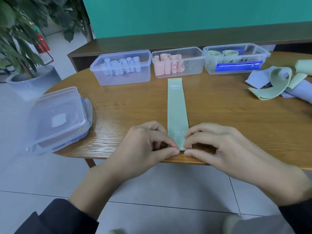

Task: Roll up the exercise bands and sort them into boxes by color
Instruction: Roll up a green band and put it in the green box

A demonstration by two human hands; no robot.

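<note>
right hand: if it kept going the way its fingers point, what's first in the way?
The right hand points left, fingertips pinching the near end of the green band. Straight on, it would meet the left hand almost at once; their fingertips nearly touch, though depth is unclear.

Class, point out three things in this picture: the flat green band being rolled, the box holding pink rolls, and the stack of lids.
Green band (177, 105), head view: middle of its flat strip.
Pink box (194, 71), head view: front wall.
Lid stack (57, 119), head view: top lid's centre.
</note>
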